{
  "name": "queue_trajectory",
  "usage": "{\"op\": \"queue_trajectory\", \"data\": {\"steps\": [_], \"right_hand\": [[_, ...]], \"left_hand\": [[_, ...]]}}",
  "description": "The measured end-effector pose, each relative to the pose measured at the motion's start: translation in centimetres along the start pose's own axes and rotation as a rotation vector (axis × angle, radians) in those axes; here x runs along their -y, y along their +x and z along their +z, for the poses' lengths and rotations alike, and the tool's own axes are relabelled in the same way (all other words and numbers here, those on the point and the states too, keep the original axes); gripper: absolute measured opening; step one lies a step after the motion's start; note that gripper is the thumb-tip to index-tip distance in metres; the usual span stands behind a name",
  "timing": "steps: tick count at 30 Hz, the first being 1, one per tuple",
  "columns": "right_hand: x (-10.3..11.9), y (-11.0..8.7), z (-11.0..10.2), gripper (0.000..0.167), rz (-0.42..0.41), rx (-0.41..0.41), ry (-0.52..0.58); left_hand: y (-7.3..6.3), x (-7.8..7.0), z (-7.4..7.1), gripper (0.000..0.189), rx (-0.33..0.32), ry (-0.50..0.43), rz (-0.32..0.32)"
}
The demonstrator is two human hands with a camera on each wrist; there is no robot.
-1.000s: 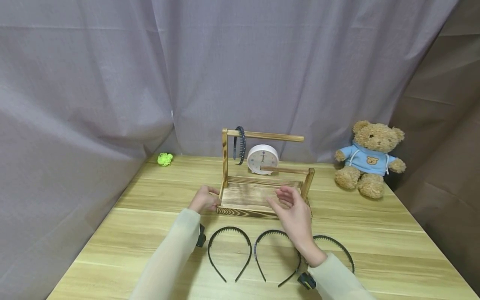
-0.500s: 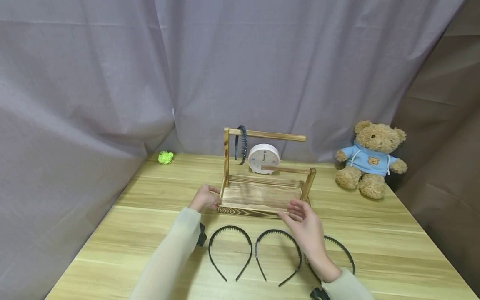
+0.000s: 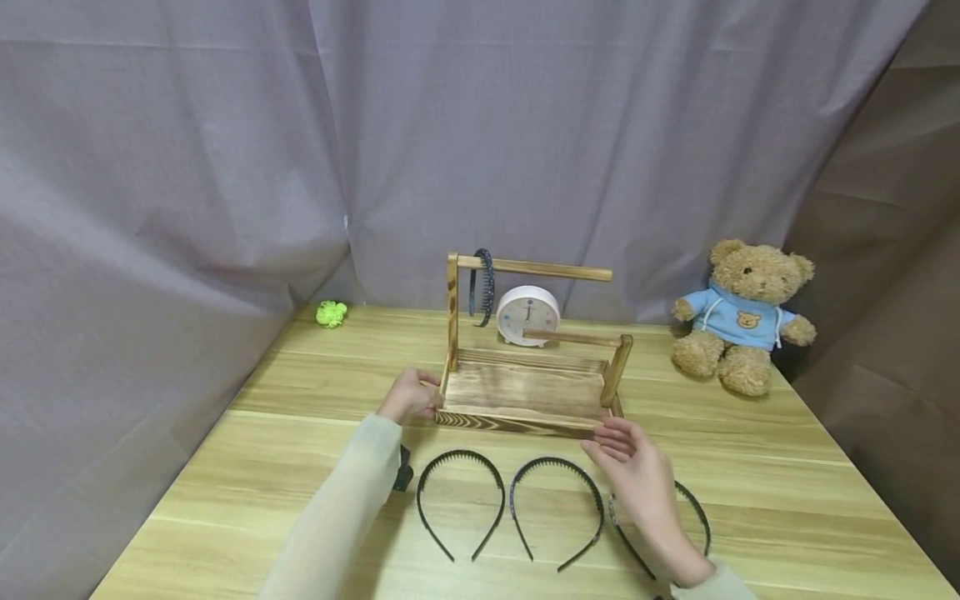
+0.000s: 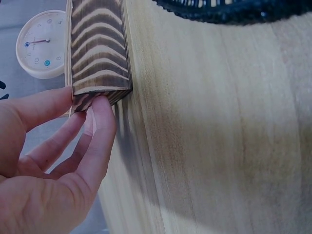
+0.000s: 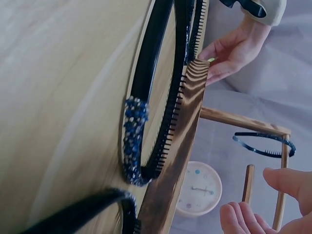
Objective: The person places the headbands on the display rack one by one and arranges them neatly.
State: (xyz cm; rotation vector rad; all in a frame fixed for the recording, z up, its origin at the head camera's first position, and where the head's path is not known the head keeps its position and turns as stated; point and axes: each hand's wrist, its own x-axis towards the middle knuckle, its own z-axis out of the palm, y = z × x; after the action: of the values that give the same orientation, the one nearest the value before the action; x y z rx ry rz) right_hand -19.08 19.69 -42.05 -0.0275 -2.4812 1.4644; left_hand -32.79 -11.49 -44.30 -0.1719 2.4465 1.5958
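Note:
My left hand point(image 3: 411, 396) pinches the front left corner of the wooden rack point(image 3: 517, 423), thumb and fingertips at the end of its tray wall in the left wrist view. From the rack's upper bar point(image 3: 551, 268) hangs a dark glittery headband point(image 3: 488, 287), close to the left post. Fingers loosely bent and holding nothing, my right hand point(image 3: 641, 479) is by the rack's front right corner, overlapping the right headband point(image 3: 697, 504). Two more black toothed headbands lie on the table before the rack: the left headband point(image 3: 461, 454) and the middle headband point(image 3: 555, 461).
Behind the rack stands a round white clock point(image 3: 528, 315). A teddy bear point(image 3: 742, 321) in a blue hoodie sits at the back right. At the back left lies a small neon-green tangled thing point(image 3: 331, 314). A grey curtain point(image 3: 480, 125) hangs behind the table.
My right hand has moved right and toward me, from over the rack's tray to the right headband. The left hand stays at the rack's corner.

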Motion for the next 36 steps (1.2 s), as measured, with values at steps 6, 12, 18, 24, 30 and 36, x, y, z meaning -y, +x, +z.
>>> {"op": "queue_trajectory", "data": {"steps": [6, 12, 18, 24, 30, 36], "right_hand": [[-0.5, -0.1, -1.1, 0.049, 0.005, -0.023, -0.020], [-1.3, -0.1, -2.6, 0.049, 0.045, -0.053, -0.063], [-2.3, -0.3, -4.4, 0.053, 0.087, -0.080, -0.127], [-3.4, -0.6, -6.6, 0.058, 0.174, -0.040, -0.274], [-4.8, -1.1, -8.2, 0.064, 0.253, 0.019, -0.330], [-5.9, -0.8, -10.4, 0.079, 0.340, 0.184, -0.370]], "left_hand": [[-0.1, -0.1, -0.1, 0.040, 0.009, 0.011, -0.006], [-0.1, -0.2, -0.1, 0.040, 0.009, 0.019, 0.006], [0.0, -0.2, -0.1, 0.039, 0.010, 0.011, 0.009], [-0.1, -0.1, -0.2, 0.040, 0.013, 0.029, 0.005], [-0.2, 0.0, -0.2, 0.040, 0.007, 0.027, 0.011], [-0.1, -0.1, 0.0, 0.039, 0.005, 0.014, 0.004]]}}
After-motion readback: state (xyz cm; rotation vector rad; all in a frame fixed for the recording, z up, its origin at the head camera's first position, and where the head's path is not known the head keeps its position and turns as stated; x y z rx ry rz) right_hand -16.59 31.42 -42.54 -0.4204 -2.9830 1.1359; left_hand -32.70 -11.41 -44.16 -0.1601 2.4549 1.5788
